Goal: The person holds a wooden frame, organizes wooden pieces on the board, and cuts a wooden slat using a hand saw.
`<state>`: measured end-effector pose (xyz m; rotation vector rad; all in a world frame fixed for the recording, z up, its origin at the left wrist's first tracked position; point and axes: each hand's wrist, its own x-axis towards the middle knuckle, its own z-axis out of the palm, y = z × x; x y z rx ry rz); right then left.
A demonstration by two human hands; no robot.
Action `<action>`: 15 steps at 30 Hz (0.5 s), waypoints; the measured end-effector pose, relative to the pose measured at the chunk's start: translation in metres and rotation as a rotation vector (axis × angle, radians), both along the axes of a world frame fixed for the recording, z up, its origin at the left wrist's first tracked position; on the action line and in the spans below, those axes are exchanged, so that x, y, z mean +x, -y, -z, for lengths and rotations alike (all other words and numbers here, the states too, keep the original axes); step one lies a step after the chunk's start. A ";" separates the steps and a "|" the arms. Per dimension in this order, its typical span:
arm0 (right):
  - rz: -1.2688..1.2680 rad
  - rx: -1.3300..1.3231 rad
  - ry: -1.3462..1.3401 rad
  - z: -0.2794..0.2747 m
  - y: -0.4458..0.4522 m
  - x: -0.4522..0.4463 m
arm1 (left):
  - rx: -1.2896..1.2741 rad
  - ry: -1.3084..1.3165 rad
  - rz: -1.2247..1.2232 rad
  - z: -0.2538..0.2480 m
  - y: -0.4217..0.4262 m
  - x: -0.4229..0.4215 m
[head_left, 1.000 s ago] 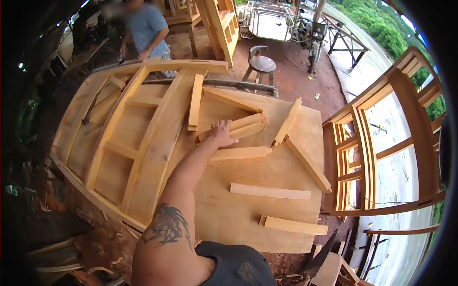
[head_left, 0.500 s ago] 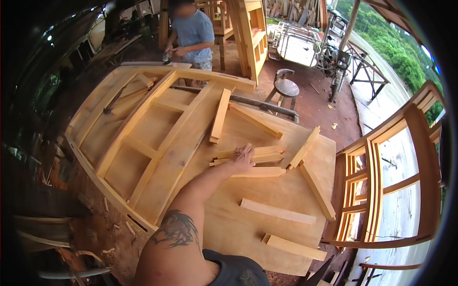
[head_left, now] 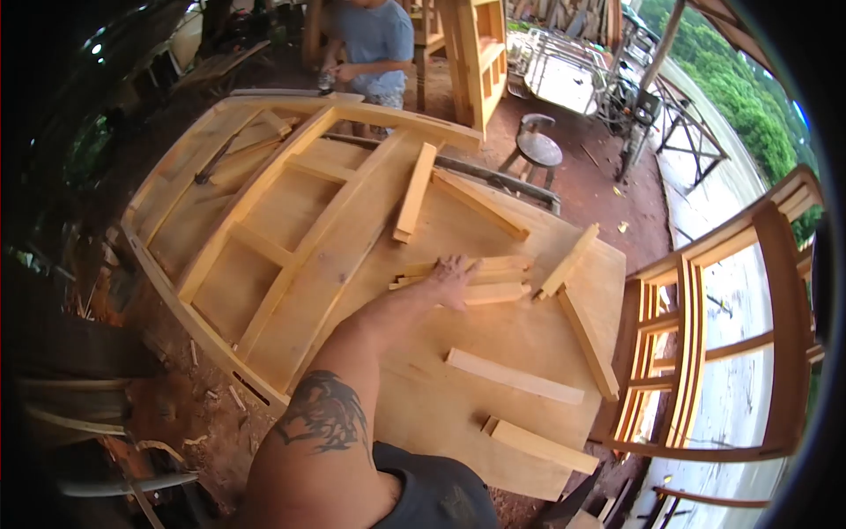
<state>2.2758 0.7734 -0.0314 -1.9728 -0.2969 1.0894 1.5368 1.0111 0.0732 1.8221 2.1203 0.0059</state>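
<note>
My left hand [head_left: 454,280] rests palm down with spread fingers across a small group of wooden pieces [head_left: 502,292] lying side by side on the broad wooden panel [head_left: 423,388]. Its fingers partly cover them. Behind the hand lie an upright-angled piece [head_left: 414,194] and a diagonal piece [head_left: 480,205]. Two pieces to the right, one short [head_left: 567,261] and one longer [head_left: 589,344], nearly meet at an angle. Nearer my body are a pale strip [head_left: 514,376] and a thicker block [head_left: 542,447]. My right hand is out of view.
A large wooden frame [head_left: 304,242] covers the left side, with a dark tool [head_left: 210,166] on it. Across the work stands a person [head_left: 374,40] in a blue shirt. A stool [head_left: 539,148] is behind the panel; window-like frames [head_left: 696,353] stand at right.
My left hand has drawn the middle pieces closer together, and its fingers are now spread over them. The view has shifted left. The other person's hands have come together off the frame.
</note>
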 end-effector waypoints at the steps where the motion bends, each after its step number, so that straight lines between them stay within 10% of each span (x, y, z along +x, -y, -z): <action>1: 0.019 0.007 -0.003 0.004 0.008 0.006 | 0.016 -0.003 -0.008 0.004 0.005 0.003; 15: 0.057 0.022 0.063 -0.042 0.010 -0.023 | 0.198 0.044 -0.521 -0.006 0.045 -0.028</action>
